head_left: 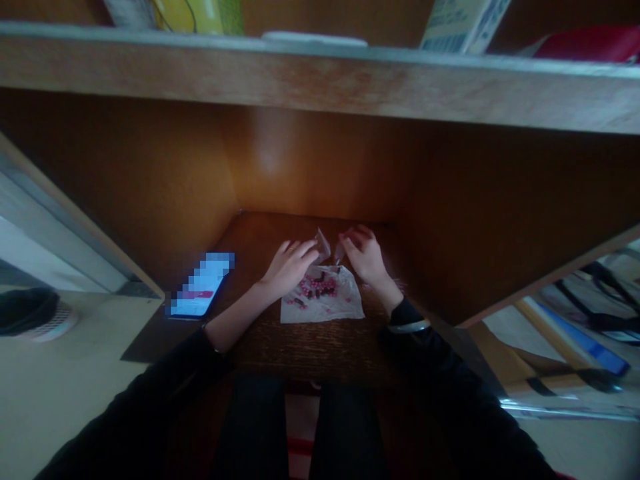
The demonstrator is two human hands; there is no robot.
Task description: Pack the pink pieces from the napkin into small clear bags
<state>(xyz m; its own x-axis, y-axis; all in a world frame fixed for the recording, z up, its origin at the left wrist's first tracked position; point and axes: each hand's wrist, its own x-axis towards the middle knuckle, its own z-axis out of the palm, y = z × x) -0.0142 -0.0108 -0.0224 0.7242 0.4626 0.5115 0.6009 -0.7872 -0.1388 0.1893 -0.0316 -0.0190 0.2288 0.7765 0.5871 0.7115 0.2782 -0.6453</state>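
Many pink beads (pixel 316 287) beside left hand (pixel 289 268); right hand (pixel 363 255) near

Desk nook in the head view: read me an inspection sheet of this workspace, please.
surface: dark wooden desk beneath a wooden shelf
job's things: pink beads on a white sheet; clear plastic pieces beyond it
clutter: smartphone, screen lit, left of the sheet
grippers: bare left hand and right hand both at the plastic pieces; grip unclear
cables: nothing seen
surroundings: boxes on the shelf; dark object on a pale surface to the left
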